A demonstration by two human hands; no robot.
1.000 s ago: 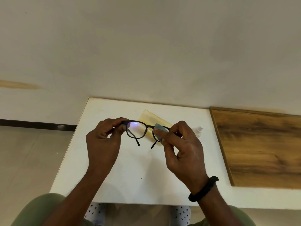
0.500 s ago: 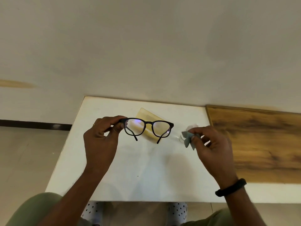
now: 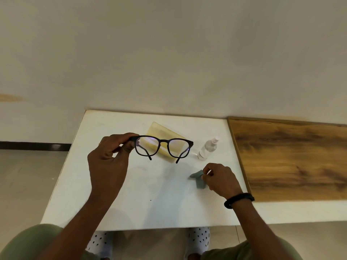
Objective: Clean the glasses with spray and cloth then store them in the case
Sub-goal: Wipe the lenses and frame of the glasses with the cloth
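The black plastic glasses [image 3: 163,147] are best held pinched by the corner in the left hand [image 3: 108,162], fingers off the lenses, while the right hand [image 3: 221,180] pinches the small blue-green cloth [image 3: 199,180].

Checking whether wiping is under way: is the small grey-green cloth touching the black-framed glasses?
Apart. The head view shows white table between the grey-green cloth, pinched by the right hand, and the black-framed glasses, held up by the left hand.

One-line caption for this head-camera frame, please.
Left hand holds black glasses above the white table while right hand pinches the cleaning cloth; spray bottle and yellow case lie beyond.
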